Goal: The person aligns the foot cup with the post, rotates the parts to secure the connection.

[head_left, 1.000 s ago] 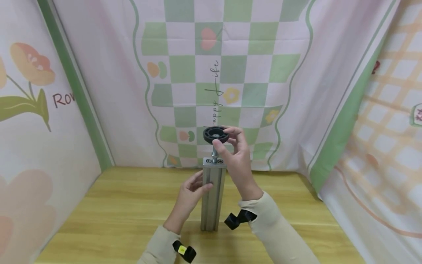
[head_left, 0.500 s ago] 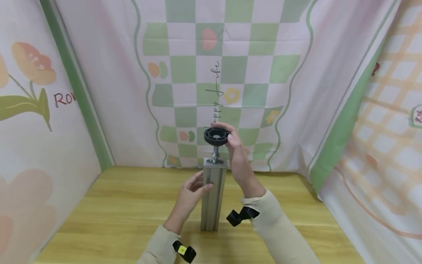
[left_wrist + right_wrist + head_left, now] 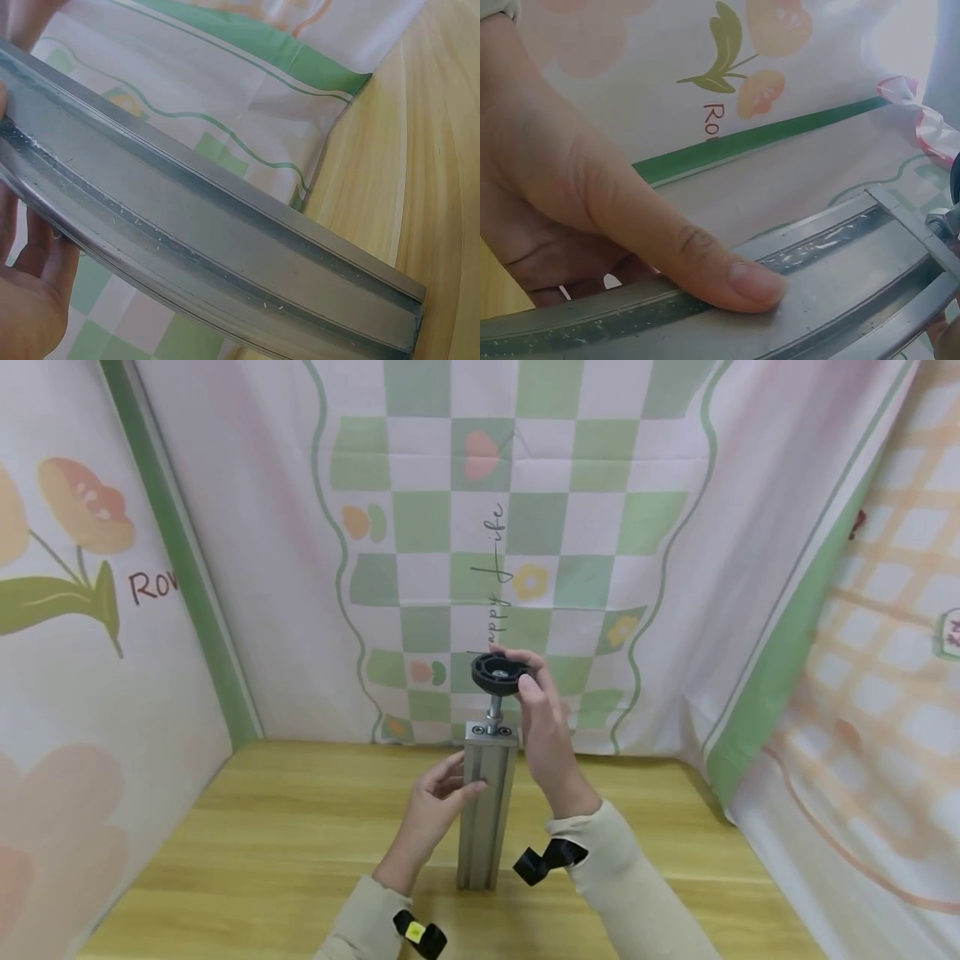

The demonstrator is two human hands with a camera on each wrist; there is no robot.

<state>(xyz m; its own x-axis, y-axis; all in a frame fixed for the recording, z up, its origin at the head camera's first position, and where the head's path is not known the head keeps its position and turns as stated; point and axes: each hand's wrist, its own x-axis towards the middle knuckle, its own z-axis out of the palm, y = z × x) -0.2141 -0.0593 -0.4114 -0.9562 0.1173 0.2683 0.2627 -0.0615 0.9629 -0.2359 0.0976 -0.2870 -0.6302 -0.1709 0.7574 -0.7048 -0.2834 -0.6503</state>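
Note:
An aluminium profile (image 3: pixel 483 827) stands upright on the table in the head view. From its top plate rises a threaded stud (image 3: pixel 495 708) with a nut (image 3: pixel 939 223), capped by a round black levelling foot (image 3: pixel 486 683). My left hand (image 3: pixel 433 810) grips the profile's upper part from the left, thumb on the front face; the right wrist view shows that thumb close up. My right hand (image 3: pixel 551 747) pinches the right side of the foot's rim, thumb in front and fingers behind. Part of those fingers is hidden by the foot. Long grooves run down the profile in the left wrist view.
The wood-grain table (image 3: pixel 300 827) spreads around the profile's base. Patterned cloth (image 3: pixel 420 518) hangs behind it and more cloth closes off both sides. Each sleeve carries a black wrist mount (image 3: pixel 551 860).
My right thumb has shifted from the foot's near edge round to its right side, and the fingers have moved along the back of the rim. The left hand keeps its hold.

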